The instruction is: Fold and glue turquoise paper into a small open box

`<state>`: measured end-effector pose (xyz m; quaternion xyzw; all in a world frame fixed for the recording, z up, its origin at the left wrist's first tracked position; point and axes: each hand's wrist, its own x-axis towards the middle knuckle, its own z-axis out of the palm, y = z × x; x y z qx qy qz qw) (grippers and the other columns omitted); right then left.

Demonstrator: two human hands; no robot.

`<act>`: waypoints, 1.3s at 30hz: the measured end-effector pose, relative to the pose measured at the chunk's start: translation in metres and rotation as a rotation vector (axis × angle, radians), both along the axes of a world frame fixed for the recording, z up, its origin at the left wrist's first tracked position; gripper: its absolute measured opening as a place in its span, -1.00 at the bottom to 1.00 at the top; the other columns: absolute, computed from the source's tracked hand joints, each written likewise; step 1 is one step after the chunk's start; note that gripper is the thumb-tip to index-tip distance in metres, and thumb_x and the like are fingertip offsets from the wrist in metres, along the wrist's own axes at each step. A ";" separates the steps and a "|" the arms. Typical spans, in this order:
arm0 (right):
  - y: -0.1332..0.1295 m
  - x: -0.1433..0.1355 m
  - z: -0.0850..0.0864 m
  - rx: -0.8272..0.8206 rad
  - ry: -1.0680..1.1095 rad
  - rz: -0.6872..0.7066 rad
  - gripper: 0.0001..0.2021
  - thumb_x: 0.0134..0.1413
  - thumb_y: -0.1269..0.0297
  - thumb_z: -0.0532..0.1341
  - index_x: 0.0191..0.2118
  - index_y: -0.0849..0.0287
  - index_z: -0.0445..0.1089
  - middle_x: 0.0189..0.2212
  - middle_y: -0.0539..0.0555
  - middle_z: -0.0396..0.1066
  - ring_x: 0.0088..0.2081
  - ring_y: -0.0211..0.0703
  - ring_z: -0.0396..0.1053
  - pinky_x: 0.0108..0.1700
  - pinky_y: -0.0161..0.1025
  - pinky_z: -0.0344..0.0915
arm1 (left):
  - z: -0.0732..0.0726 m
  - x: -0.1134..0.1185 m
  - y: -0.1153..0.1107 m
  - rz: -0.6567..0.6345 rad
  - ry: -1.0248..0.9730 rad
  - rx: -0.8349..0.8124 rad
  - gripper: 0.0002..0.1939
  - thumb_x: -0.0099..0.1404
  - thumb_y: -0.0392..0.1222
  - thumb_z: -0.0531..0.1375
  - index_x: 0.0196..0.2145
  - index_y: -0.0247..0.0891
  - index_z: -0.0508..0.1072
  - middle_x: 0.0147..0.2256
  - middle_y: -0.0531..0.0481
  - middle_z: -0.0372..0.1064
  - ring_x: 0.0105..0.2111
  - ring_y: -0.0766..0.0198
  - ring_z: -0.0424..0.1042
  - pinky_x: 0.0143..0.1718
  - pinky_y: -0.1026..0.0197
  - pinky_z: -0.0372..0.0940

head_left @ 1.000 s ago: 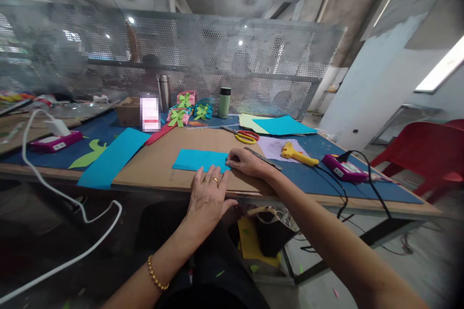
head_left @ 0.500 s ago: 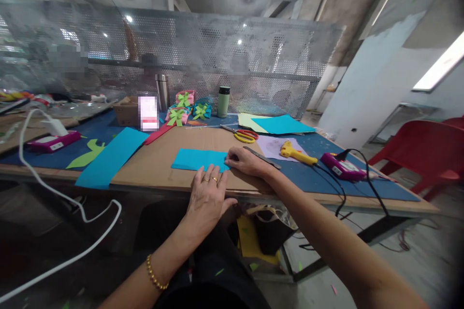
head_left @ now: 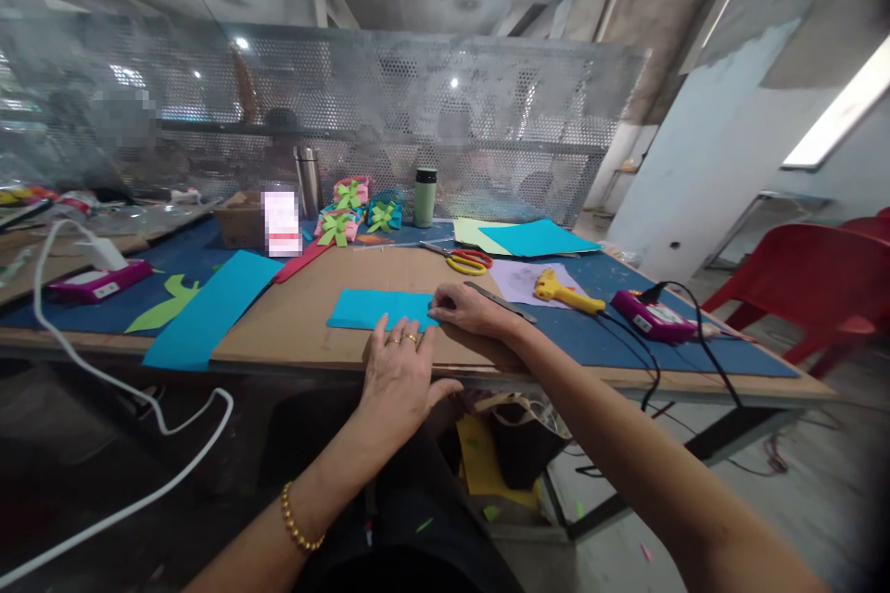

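A folded strip of blue paper (head_left: 372,306) lies lengthwise on a sheet of brown cardboard (head_left: 292,334) in front of me. My left hand (head_left: 400,371) rests with spread, outstretched fingers on the paper's near edge, thumb pointing right. At the strip's right end, my right hand (head_left: 463,308) has curled fingers closed on the paper's edge; the fingertips are partly hidden. A dark flat tool (head_left: 504,303), perhaps a ruler or blade, lies just beyond my right wrist. Scissors (head_left: 463,259) with red and yellow handles sit further back.
On the right are a yellow glue gun (head_left: 566,292) on lilac paper and a purple power strip (head_left: 650,315). To the left lies a longer blue paper strip (head_left: 215,310). Small pink and blue baskets with green bows (head_left: 338,227), a green tumbler (head_left: 425,199) and a steel flask (head_left: 309,181) stand behind.
The view has shifted very slightly. Both hands keep about the same place on the blue paper.
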<state>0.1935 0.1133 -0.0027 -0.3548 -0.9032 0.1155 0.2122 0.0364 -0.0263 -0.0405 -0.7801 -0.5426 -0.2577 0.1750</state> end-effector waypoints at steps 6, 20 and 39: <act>-0.001 0.001 0.000 -0.004 0.016 0.011 -0.90 0.12 0.30 0.23 -0.35 0.23 0.41 -0.46 -0.01 0.40 -0.43 -0.28 0.28 -0.38 -0.35 0.13 | 0.008 0.000 0.006 0.003 0.020 0.028 -0.30 0.23 0.29 0.16 0.06 -0.37 0.44 -0.11 -0.27 0.45 -0.03 -0.06 0.38 0.25 -0.26 -0.05; -0.011 -0.004 0.005 0.003 -0.015 -0.087 -0.92 0.13 0.36 0.22 -0.32 0.24 0.44 -0.42 0.01 0.44 -0.42 -0.29 0.28 -0.36 -0.35 0.12 | 0.000 -0.001 0.006 -0.009 0.021 0.047 -0.26 0.20 0.27 0.21 0.11 -0.40 0.39 -0.05 -0.32 0.44 0.04 -0.10 0.34 0.26 -0.24 -0.06; -0.011 0.014 -0.005 0.174 0.083 -0.087 -0.83 0.20 0.45 0.11 -0.20 0.22 0.46 -0.28 0.11 0.44 -0.23 -0.15 0.32 -0.16 -0.24 0.20 | 0.017 -0.016 0.023 -0.182 0.040 -0.084 -0.20 0.22 0.40 0.09 0.16 -0.31 0.33 0.17 -0.27 0.32 0.26 -0.13 0.15 0.24 -0.24 -0.09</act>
